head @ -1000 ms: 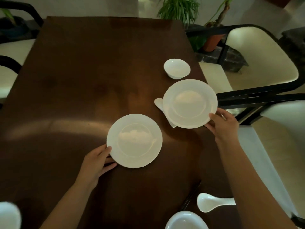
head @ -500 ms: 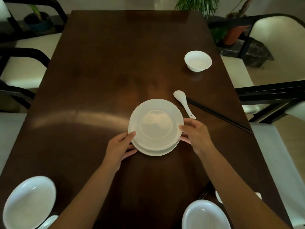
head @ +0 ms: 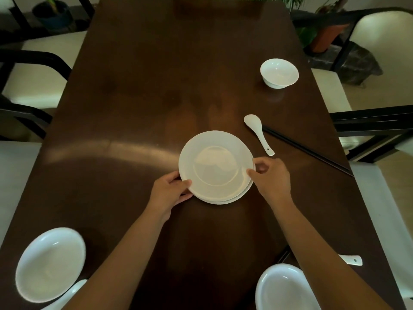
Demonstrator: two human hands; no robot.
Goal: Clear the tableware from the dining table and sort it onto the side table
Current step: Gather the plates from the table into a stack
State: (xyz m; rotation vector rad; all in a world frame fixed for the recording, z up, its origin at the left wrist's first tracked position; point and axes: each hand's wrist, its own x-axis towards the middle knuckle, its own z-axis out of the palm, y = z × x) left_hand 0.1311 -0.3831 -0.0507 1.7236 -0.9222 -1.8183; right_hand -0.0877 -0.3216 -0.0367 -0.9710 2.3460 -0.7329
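Two white plates [head: 215, 166] lie stacked in the middle of the dark wooden dining table [head: 156, 74]. My left hand [head: 169, 192] grips the stack's left rim, thumb on top. My right hand [head: 271, 177] pinches the right rim with thumb and fingers. A white spoon [head: 259, 133] lies just right of the stack, with black chopsticks [head: 306, 151] beside it. A small white bowl [head: 279, 73] stands at the far right. Two more white bowls sit near me, one at the left [head: 50, 264] and one at the right [head: 283, 289].
Another spoon handle [head: 350, 259] shows past my right forearm, and a spoon [head: 76, 287] lies by the near left bowl. Cream chairs with black frames [head: 380, 121] flank both sides of the table. Potted plants [head: 324, 34] stand beyond the far right corner.
My right hand carried its plate left and set it on the plate by my left hand. Both hands now hold the stack's rims, and the view has tilted toward me.
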